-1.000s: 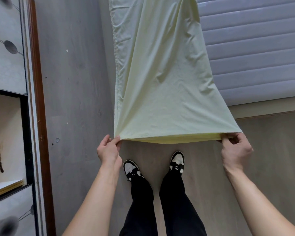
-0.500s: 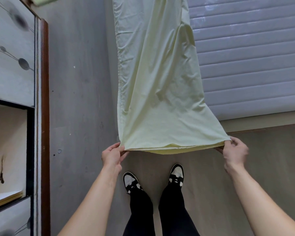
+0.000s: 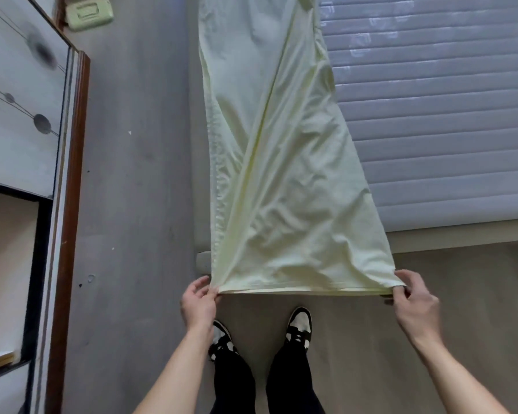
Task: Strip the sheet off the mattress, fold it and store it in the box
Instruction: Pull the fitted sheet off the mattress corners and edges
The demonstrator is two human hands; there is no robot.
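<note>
A pale yellow sheet (image 3: 281, 174), folded into a long strip, stretches from the top of the view down toward me, lying partly on the grey ribbed mattress (image 3: 431, 130). My left hand (image 3: 198, 303) pinches its near left corner. My right hand (image 3: 414, 303) pinches the near right corner. The near edge is pulled taut between them, raised above the floor just in front of my feet. No box is in view.
A cabinet (image 3: 27, 174) with a brown frame stands along the left. Grey floor (image 3: 132, 204) runs between it and the mattress. A pale green object (image 3: 89, 13) lies at the top left. My black-and-white shoes (image 3: 298, 325) stand below the sheet edge.
The view has tilted and both hands with the sheet's near edge sit lower in frame. The edge is pulled straighter and a long diagonal crease now runs down the sheet.
</note>
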